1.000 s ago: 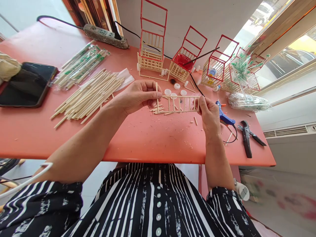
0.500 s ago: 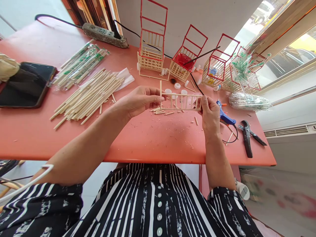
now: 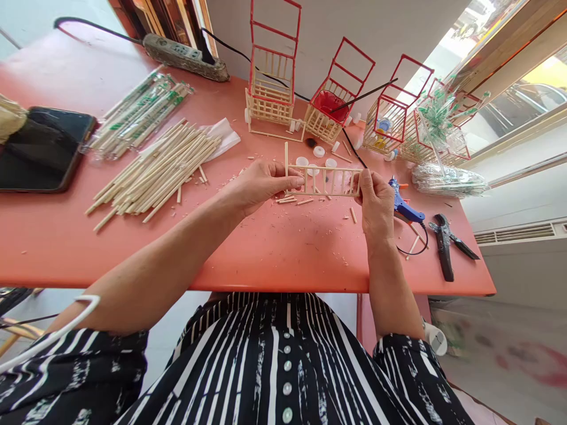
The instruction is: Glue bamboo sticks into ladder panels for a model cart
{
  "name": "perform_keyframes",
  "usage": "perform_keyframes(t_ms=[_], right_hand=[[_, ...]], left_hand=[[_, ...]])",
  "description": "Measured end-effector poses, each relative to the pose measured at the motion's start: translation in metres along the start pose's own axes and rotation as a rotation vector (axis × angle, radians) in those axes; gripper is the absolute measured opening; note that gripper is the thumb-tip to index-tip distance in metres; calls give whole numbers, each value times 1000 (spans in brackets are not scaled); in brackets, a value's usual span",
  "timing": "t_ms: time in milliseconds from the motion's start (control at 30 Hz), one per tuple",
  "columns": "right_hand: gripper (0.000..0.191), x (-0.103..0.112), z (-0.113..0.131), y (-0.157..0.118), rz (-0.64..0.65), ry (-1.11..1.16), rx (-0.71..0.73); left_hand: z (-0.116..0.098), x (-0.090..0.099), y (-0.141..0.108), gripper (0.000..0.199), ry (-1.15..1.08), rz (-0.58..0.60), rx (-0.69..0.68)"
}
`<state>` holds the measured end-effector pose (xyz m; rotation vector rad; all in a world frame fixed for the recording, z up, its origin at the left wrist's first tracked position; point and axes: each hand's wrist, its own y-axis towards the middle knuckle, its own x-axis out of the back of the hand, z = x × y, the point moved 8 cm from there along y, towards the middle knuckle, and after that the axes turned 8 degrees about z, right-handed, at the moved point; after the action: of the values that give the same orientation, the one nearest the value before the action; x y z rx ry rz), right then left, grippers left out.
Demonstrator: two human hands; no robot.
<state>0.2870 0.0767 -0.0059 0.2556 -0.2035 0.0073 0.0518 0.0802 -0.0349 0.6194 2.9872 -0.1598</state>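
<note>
By the clamped fingers of the left hand (image 3: 266,183) and right hand (image 3: 376,203), a pale wooden ladder-shaped frame (image 3: 333,194) is pinched at its ends — apparently so that it is kept level, rungs unobstructed — above a glossy orange-red table (image 3: 283,254). A blue plastic glue gun (image 3: 405,208) is laid near the right hand, seemingly for easy reach. Red-and-tan basket-like stick models (image 3: 271,111) are lined up along the white wall (image 3: 376,26).
</note>
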Motion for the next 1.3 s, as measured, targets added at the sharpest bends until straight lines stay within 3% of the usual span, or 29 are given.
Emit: perform_keyframes(t_ms=[200,500,1300], right_hand=[[62,-1,0,-1,-12,12,-2],[68,-2,-1,-2,-33,-25,-11],[64,-6,1,-1,0,-36,-9]], left_hand=[[1,-8,-1,22,-39,33,38],[7,-6,1,23,-13,-1,27],[-3,-13,-3,28,32,76,37]])
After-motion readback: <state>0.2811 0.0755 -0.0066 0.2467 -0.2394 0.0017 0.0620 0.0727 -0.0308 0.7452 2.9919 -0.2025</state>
